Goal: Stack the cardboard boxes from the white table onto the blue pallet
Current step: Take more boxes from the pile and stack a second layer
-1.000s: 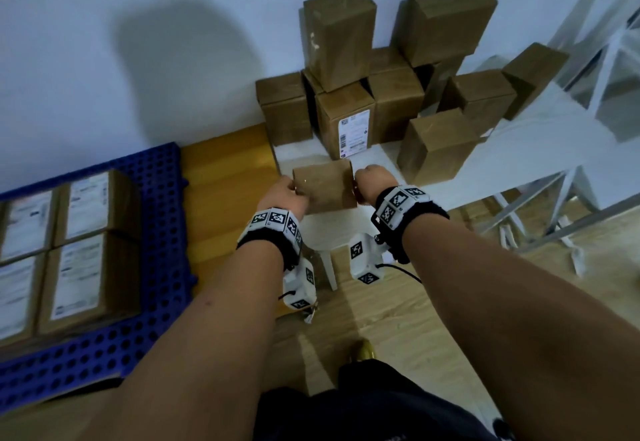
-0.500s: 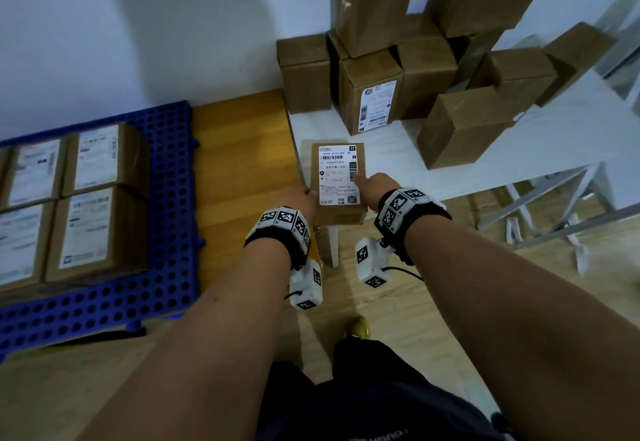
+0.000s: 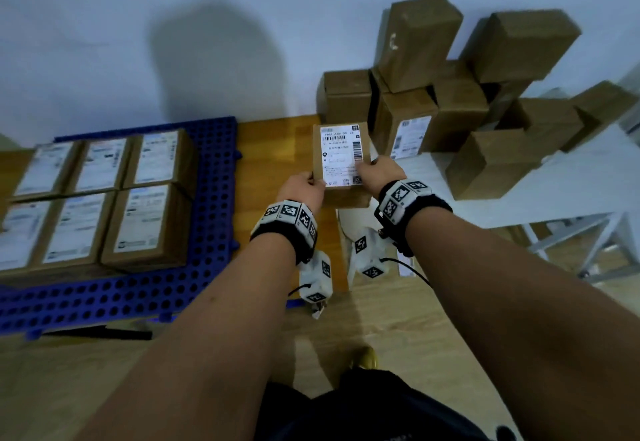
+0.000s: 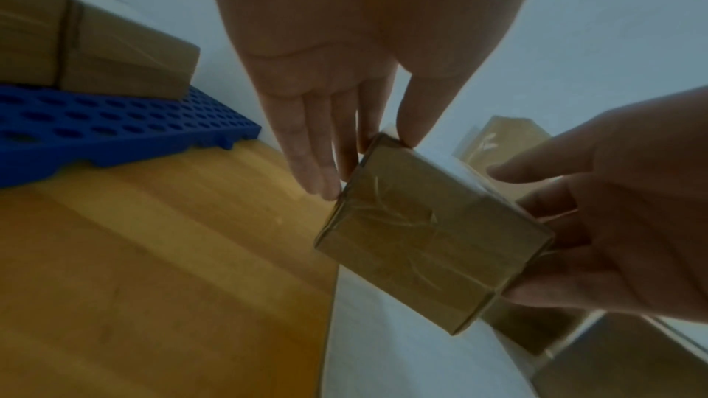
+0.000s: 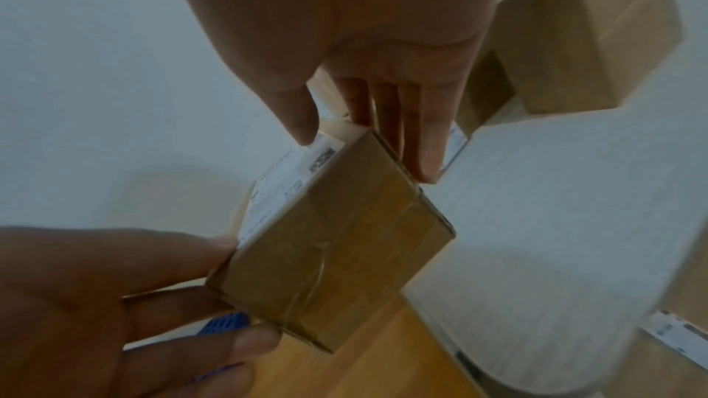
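Observation:
I hold one cardboard box (image 3: pixel 341 160) with its white shipping label facing up, over the wooden floor just past the left edge of the white table (image 3: pixel 519 191). My left hand (image 3: pixel 313 181) grips its near left corner, thumb on top and fingers down the side. My right hand (image 3: pixel 369 167) grips the near right corner the same way. In the left wrist view the box (image 4: pixel 429 238) shows its taped end between my left hand (image 4: pixel 368 162) and the right one. The blue pallet (image 3: pixel 211 198) lies to the left on the floor, carrying several labelled boxes (image 3: pixel 149 226).
Several unlabelled and labelled cardboard boxes (image 3: pixel 450 94) are piled on the white table against the wall, some leaning. A bare strip of wooden floor (image 3: pixel 270 149) separates pallet and table. The pallet's right and near edges show bare holes. White table legs (image 3: pixel 571 250) stand at right.
The box came off the table's front edge, turned label-up and moved left over the floor in both hands. More of the pallet is in view now.

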Available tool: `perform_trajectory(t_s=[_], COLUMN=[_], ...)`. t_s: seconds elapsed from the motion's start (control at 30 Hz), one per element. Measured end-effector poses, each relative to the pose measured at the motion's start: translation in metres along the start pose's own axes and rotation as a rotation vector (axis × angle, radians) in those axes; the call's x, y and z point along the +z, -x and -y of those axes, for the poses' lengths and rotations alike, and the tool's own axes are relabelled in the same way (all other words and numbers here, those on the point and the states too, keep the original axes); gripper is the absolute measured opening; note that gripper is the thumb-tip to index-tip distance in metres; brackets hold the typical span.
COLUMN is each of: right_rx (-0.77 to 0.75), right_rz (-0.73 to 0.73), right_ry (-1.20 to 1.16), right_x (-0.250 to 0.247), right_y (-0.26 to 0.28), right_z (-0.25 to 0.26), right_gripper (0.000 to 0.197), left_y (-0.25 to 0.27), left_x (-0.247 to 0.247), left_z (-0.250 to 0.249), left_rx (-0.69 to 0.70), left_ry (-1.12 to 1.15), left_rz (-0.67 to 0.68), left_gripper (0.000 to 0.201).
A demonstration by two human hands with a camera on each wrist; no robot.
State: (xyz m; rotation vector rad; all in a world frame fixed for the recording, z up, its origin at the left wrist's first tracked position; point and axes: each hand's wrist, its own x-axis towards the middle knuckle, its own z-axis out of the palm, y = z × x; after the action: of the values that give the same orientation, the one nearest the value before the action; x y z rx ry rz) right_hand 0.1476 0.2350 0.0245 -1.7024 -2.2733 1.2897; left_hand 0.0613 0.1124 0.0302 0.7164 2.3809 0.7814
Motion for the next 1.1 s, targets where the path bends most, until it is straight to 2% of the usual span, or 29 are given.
perform_trajectory(t_s=[0.13,0.33,0.43,0.77,1.1], right_rx=[-0.104,-0.245,-0.273,-0.340,-0.371], right_rz=[0.003,-0.014,-0.009,0.016,0.094], right_ry=[-0.008,-0.011,-0.009,-0.012,-0.048], right_x=[0.015,0.059,0.090,0.204,0.303], right_y=[0.008,0.033,0.047,0.096,0.140], right_z=[0.043,0.123,0.165,0.285,0.350], right_gripper=[0.040,0.030,0.033,0.035,0.046], left_y=[-0.008,-0.013,-0.015,-0.032,-0.044], left_x=[-0.040,-0.117,-0.158,-0.293,-0.376], left_z=[0.018,0.059,0.084,0.189,0.290], left_rx=[0.003,-0.026,-0.004,-0.035,-0.114], left_ry=[0.039,0.086,0.091,0.139,0.110], left_rz=[-0.089,-0.238,-0.283,-0.328,-0.333], left_gripper=[0.027,0.033,0.032,0.033,0.033])
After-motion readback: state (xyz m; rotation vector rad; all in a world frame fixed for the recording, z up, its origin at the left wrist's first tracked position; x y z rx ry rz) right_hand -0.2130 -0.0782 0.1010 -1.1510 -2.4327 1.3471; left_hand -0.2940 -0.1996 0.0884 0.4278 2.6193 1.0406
